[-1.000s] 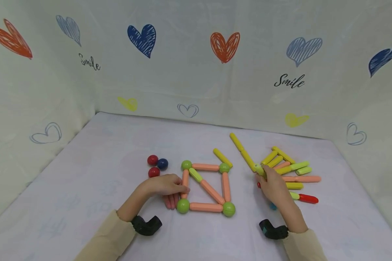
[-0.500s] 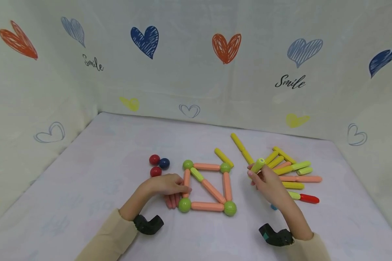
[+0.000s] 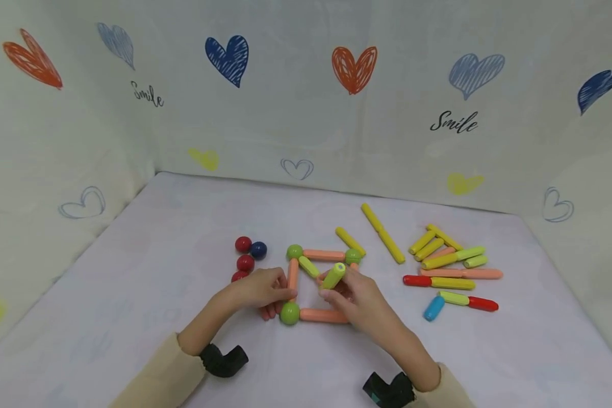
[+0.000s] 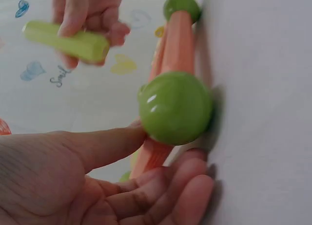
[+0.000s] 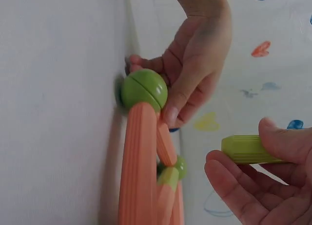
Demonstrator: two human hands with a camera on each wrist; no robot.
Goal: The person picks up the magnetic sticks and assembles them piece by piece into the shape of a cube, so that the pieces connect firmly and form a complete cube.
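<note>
On the table lies a square of orange magnetic rods joined by green balls, with a diagonal of one lime-green and one orange rod. My left hand point(image 3: 262, 290) pinches the square's left orange rod point(image 3: 293, 276) just above the near-left green ball point(image 3: 289, 313). In the left wrist view, its thumb also reaches that green ball point(image 4: 175, 108). Over the square, my right hand point(image 3: 369, 300) holds a separate lime-green rod point(image 3: 334, 276) between thumb and fingers, tilted up; the right wrist view shows this lime-green rod point(image 5: 248, 148) off the table. The right hand hides the near-right corner in the head view.
Red balls point(image 3: 245, 263) and a blue ball point(image 3: 258, 250) lie left of the square. Yellow rods point(image 3: 383, 233) lie behind and to the right. Further right is a spread of several mixed rods point(image 3: 441, 260), with a short blue rod point(image 3: 434, 308) in front.
My right hand has lifted the lime-green rod from beside the rods on the right and carried it left over the square. The left hand stays at the square's left side.
</note>
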